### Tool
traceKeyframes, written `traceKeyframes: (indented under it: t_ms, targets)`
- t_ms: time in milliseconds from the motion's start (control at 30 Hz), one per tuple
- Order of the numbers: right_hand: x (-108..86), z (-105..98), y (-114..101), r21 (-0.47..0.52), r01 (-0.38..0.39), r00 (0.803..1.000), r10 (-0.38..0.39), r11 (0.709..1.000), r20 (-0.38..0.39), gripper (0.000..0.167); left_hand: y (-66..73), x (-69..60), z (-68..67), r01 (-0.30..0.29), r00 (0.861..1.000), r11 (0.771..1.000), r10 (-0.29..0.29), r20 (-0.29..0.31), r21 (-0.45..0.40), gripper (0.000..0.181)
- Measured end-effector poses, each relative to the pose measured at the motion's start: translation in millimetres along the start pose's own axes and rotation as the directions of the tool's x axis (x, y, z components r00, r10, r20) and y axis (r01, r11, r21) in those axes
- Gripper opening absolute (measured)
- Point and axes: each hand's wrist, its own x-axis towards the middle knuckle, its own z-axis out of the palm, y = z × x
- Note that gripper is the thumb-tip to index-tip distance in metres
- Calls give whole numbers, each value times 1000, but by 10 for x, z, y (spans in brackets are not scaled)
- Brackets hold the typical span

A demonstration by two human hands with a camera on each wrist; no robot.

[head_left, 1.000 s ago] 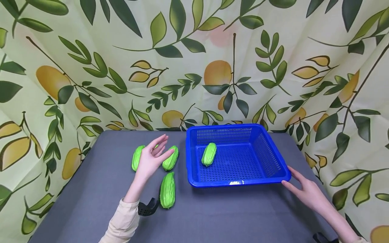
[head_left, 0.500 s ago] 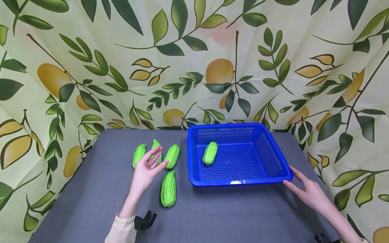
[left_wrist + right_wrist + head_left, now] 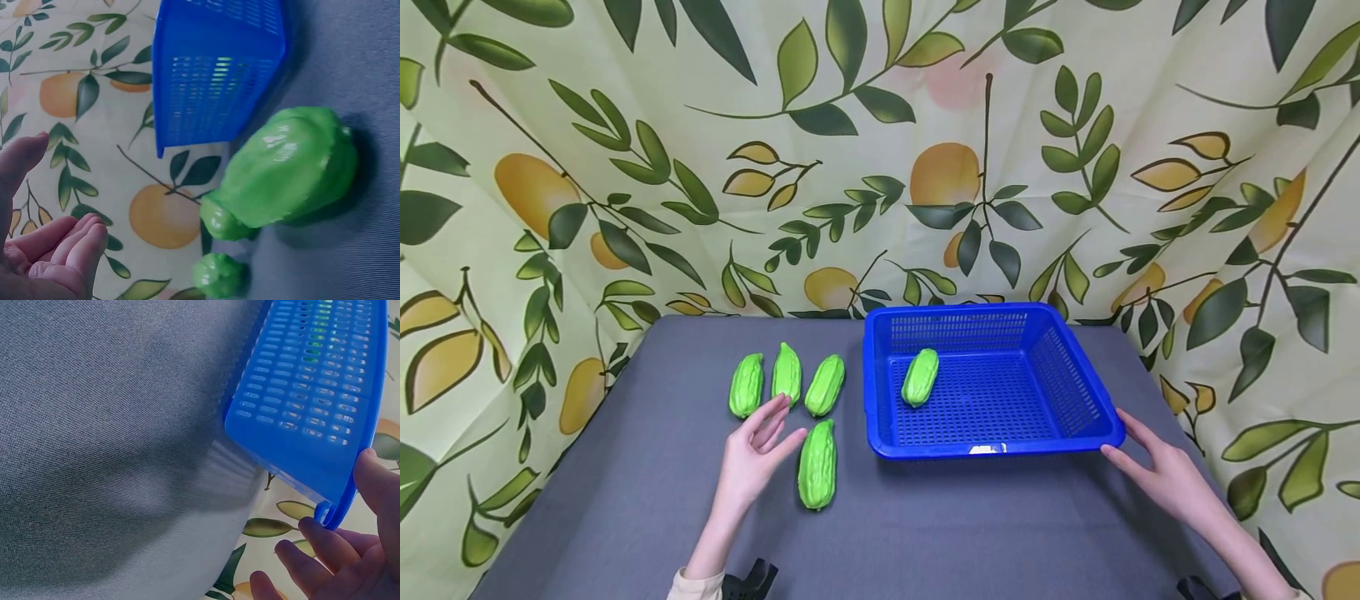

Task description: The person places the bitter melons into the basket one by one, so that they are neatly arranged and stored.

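My left hand (image 3: 751, 458) hovers over the table with relaxed fingers and holds nothing. Right beside it lies the front bitter melon (image 3: 817, 467), which looks large in the left wrist view (image 3: 287, 165). Behind the hand are three more light green bitter melons in a row: left (image 3: 747, 386), middle (image 3: 786, 373) and right (image 3: 825, 386). Another bitter melon (image 3: 920, 377) lies inside the blue plastic basket (image 3: 917, 452), toward its left side. At the basket's front right corner my right hand (image 3: 1161, 475) pinches the rim, the thumb on its edge in the right wrist view.
Grey cloth covers the table (image 3: 955, 533). A curtain (image 3: 850, 217) printed with leaves and orange fruit hangs behind and along both sides. Black straps circle both wrists, such as the left strap (image 3: 751, 581). The basket has perforated walls and floor.
My left hand has drawn back toward the front of the table, uncovering the row of bitter melons. The right hand stays at the basket corner. The view has shifted slightly.
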Motion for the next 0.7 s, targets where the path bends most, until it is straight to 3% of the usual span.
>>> traceKeyframes:
  t_ms: [133, 300, 600, 700]
  targets:
    - [0, -6, 7, 2, 3, 1000, -3, 1000, -14, 74, -129, -54, 49, -18, 999, 999, 20, -35, 50, 59]
    - [-12, 7, 20, 9, 15, 1000, -15, 1000, -25, 73, -324, -175, 116, 26, 998, 993, -21, -52, 111, 62]
    - [-28, 22, 25, 9, 33, 998, -33, 999, -47, 71, -460, -277, 156, 86, 996, 984, -78, -54, 159, 66]
    - [-16, 18, 22, 7, 39, 998, -39, 999, -51, 71, -505, -291, 183, 77, 996, 977, -68, -53, 199, 66]
